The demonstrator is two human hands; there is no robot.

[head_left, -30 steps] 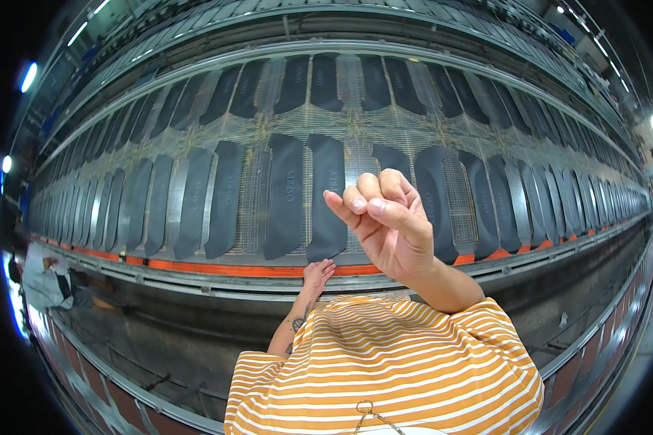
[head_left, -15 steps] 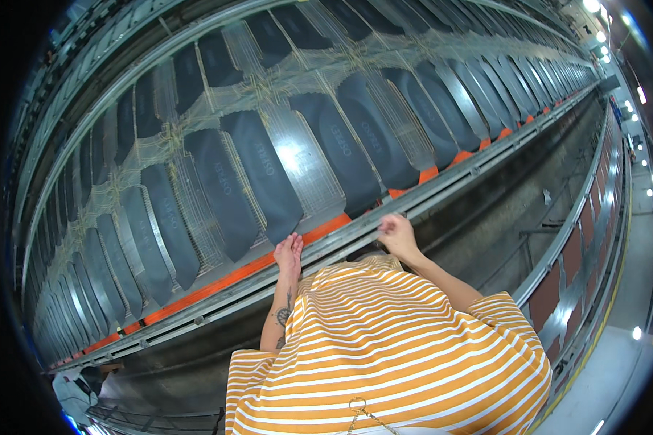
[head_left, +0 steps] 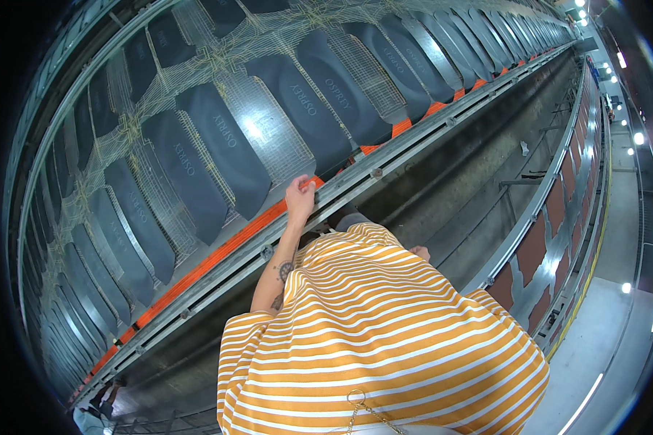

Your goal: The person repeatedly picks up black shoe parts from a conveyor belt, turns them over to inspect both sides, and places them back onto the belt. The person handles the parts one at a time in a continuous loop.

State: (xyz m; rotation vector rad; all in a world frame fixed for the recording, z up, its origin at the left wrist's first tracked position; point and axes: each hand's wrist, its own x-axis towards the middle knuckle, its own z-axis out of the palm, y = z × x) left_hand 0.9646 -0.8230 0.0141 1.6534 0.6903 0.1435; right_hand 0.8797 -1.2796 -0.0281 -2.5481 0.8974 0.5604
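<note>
My left hand (head_left: 300, 194) is at the orange strip (head_left: 218, 255) along the near edge of a long, sloping-looking work surface. Its fingers are curled in; whatever may be between them is too small to make out. Just beyond it lie rows of dark grey, rounded, lettered panels (head_left: 297, 105), with shiny grey strips and yellowish grid-like lines between them. A metal rail (head_left: 355, 181) runs beside the strip, close under my left wrist. Low by my right side, my right hand (head_left: 419, 252) shows only in part past my striped shirt; its fingers are mostly hidden.
Right of me a second long surface (head_left: 537, 272) with brown and silver patches curves away. Between the two runs a dark gap with a pale scrap (head_left: 524, 148) in it. Part of another person (head_left: 93, 419) shows at lower left. A chain hangs over my shirt.
My left hand has reached forward along the strip and its extended fingers have curled. My right hand has dropped from the rail to my side. The view has shifted, and the panels appear further left.
</note>
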